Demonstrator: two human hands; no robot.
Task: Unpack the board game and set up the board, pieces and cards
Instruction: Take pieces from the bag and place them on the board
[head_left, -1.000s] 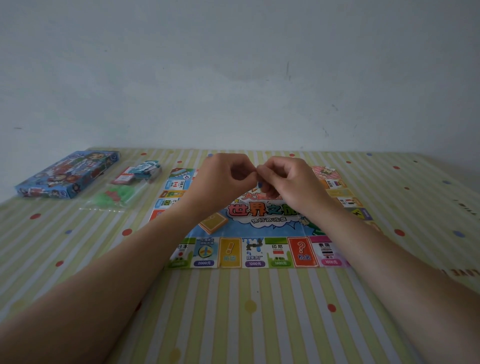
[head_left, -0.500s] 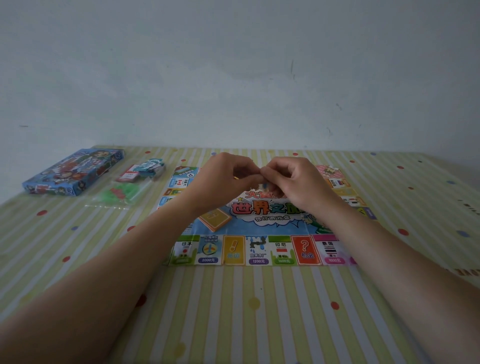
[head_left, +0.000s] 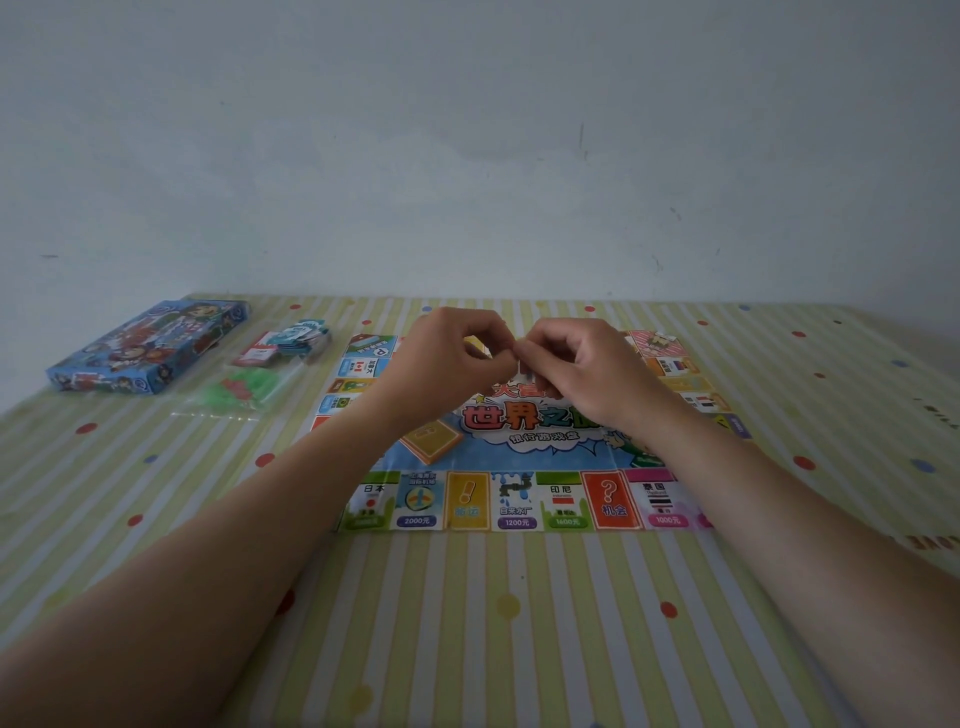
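The colourful paper game board (head_left: 519, 499) lies flat in the middle of the striped table. An orange card stack (head_left: 431, 439) sits on its left centre. Above the board's middle, my left hand (head_left: 452, 364) and my right hand (head_left: 576, 369) meet fingertip to fingertip, both with curled fingers pinching a small item (head_left: 522, 364) that is mostly hidden between them. A clear bag of green pieces (head_left: 244, 387) and a pack of small cards (head_left: 291, 343) lie left of the board. The blue game box (head_left: 150, 345) lies at the far left.
A yellow-green striped cloth with coloured dots (head_left: 467, 623) covers the table. A pale wall (head_left: 467, 156) rises right behind the table's far edge. A small piece (head_left: 660, 340) sits on the board's far right corner.
Both hands stay together over the board's centre and have shifted only slightly. The view has tilted a little. Nothing on the table has moved.
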